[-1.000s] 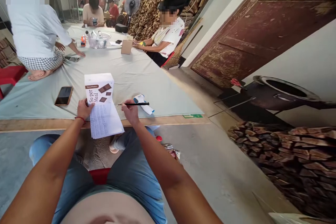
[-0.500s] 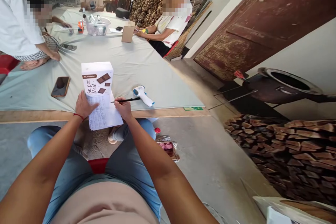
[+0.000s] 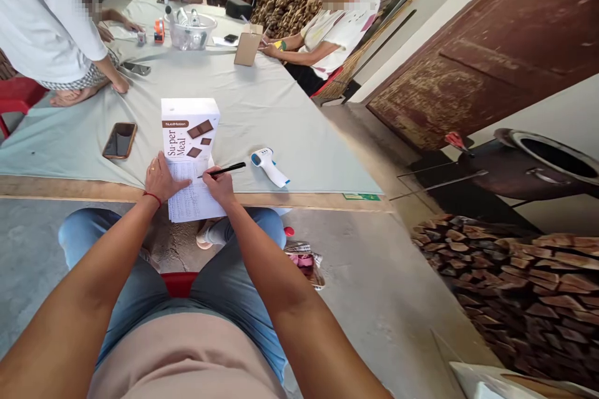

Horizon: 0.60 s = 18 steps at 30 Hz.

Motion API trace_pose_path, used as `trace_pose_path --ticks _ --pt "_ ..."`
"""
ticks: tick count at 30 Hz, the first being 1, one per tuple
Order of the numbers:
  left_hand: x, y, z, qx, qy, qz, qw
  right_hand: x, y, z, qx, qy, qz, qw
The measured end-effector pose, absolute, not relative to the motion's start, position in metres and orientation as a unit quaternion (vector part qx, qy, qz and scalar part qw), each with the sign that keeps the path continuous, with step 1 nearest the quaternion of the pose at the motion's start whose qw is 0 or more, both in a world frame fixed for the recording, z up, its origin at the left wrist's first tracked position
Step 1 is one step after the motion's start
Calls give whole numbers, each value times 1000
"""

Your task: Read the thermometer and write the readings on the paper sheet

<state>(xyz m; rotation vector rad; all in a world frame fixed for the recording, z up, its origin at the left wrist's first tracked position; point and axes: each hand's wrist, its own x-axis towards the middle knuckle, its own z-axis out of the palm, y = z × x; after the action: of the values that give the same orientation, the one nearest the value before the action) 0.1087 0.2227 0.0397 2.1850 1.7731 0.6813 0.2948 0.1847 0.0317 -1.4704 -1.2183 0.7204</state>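
Note:
My left hand [image 3: 163, 179] lies on the left side of a handwritten sheet of paper [image 3: 194, 207], thumb stretched out across it. In my right hand [image 3: 219, 186] is a black pen [image 3: 233, 168], its tip at the lines of writing near the middle of the sheet. The paper hangs slightly over the table's front edge. Behind it, touching its upper part, a white box [image 3: 201, 113] printed with brown chocolate pieces stands upright. A white and blue infrared thermometer [image 3: 270, 168] lies to the right of my right hand. Left of the box rests a phone [image 3: 120, 140].
The cloth-covered table [image 3: 290, 131] carries a clear plastic basket of bottles [image 3: 191, 36], an orange item [image 3: 159, 31] and a cardboard piece [image 3: 248, 47] farther back. Other people are around it. Stacked firewood [image 3: 524, 280] and a dark pot [image 3: 510, 165] are at right.
The view has shifted, so the table appears farther right and higher. My right hand has moved the pen leftward over the paper. My left hand stays on the sheet.

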Motion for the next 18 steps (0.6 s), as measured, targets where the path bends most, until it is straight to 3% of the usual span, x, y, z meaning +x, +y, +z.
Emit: trace_pose_path --ticks 18 --pt "108 222 35 745 606 251 124 295 183 24 -644 -537 279 468"
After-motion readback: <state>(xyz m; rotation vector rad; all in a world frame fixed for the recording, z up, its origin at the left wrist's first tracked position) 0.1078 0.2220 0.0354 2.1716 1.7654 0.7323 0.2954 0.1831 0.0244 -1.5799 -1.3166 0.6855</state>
